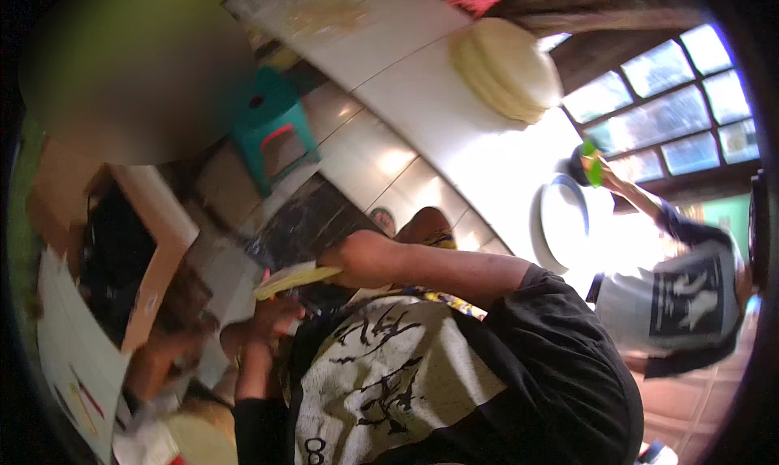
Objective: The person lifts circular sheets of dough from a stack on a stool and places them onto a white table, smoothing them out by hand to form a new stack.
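Observation:
My right hand (353,258) is closed around one end of a thin, flat, pale-yellow thing (298,279), perhaps a folded sheet or a stack of thin sheets, which juts out to the left. Just below its free end is my left hand (274,319), fingers bent; blur hides whether it grips anything. Beneath both hands lie dark, cluttered shapes that I cannot make out. Beyond my right hand, a tall stack of round pale-yellow sheets (505,69) rests on the white tiled surface (408,81).
At left, a person's hands (176,349) are beside an open cardboard box (161,258) with a black interior. A teal plastic stool (274,124) stands beyond. At right, another person (681,300) reaches a hand with a green thing (590,160) near a white round basin (563,221).

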`<state>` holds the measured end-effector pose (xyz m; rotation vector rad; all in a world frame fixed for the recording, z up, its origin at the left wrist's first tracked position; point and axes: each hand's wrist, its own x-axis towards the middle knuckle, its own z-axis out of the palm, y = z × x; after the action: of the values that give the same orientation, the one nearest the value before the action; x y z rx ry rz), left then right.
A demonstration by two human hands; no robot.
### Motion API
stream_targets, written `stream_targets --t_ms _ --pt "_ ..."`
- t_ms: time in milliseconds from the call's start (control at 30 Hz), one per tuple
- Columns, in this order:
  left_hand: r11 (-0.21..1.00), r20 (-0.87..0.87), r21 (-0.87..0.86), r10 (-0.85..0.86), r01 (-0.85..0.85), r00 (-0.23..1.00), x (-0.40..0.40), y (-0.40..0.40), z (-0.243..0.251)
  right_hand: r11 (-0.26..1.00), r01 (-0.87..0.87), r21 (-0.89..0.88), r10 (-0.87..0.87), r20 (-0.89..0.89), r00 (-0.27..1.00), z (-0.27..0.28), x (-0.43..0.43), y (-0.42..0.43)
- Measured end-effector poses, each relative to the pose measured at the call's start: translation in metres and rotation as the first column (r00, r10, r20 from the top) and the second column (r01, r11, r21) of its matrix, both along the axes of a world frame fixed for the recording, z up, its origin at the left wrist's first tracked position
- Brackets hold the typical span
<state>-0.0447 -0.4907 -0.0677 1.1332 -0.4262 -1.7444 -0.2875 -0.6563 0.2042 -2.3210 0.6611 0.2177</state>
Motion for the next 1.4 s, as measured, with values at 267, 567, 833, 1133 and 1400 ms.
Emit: stream_targets --t_ms 267,567,833,1133,1400 --pt "0.988 0.127 -0.083 -0.119 0.13 0.985 -0.086 -0.072 0.087 0.915 0.403 0.008 -0.394 0.229 0.89 0.109 -0.087 -0.021" --pt "0.818 0.34 -0.563 0.098 0.118 0.935 -0.141 -0.164 0.244 0.499 0.782 0.373 -0.841 0.427 0.333 0.137 -0.243 -0.073" --pt "0.671 0.662 -0.519 -0.077 0.53 0.746 -0.236 -0.369 0.375 0.212 0.821 0.53 -0.903 0.428 -0.043 0.151 -0.351 -0.149" --pt "0.775 0.796 -0.396 0.021 0.493 0.606 -0.337 -0.575 0.412 -0.096 0.731 0.676 -0.822 0.36 -0.441 0.123 -0.475 -0.331" --pt "0.747 0.943 -0.227 0.008 0.625 0.333 -0.237 -0.465 0.281 -0.099 0.827 0.553 -0.863 0.366 -0.348 -0.014 -0.488 -0.291"
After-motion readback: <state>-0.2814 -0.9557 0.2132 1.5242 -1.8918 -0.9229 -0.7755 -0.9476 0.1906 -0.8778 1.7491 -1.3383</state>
